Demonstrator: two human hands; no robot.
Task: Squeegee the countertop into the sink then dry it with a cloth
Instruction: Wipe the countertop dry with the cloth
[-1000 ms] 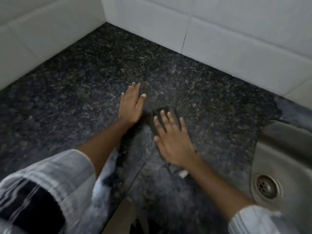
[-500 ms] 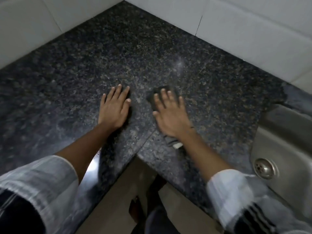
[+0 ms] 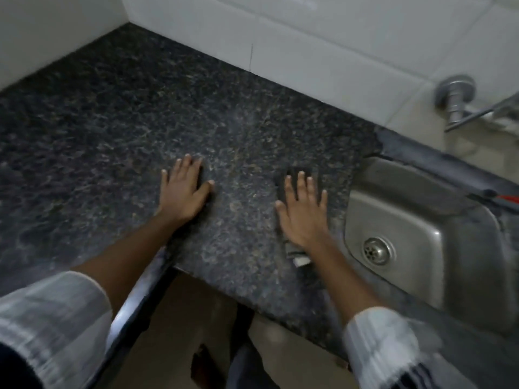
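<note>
A dark folded cloth [image 3: 293,173] lies on the speckled black granite countertop [image 3: 120,119]. My right hand [image 3: 302,213] presses flat on it with fingers spread. Only the cloth's far edge shows past my fingertips, and a corner with a white tag [image 3: 301,259] shows by my wrist. My left hand [image 3: 184,192] rests palm down on bare stone to the left, holding nothing. The steel sink [image 3: 438,234] sits just right of my right hand, with its drain [image 3: 376,250] in view. No squeegee is visible.
White wall tiles [image 3: 309,37] border the counter at the back and left. A metal tap fitting [image 3: 456,94] sticks out of the wall above the sink. A red-tipped object [image 3: 505,196] lies on the sink's far rim. The counter's inner corner edge [image 3: 174,265] drops to the floor below me.
My right hand has slid the cloth to the right, close to the sink. The hands are now farther apart, and the view has shifted right, showing more of the sink and the tap.
</note>
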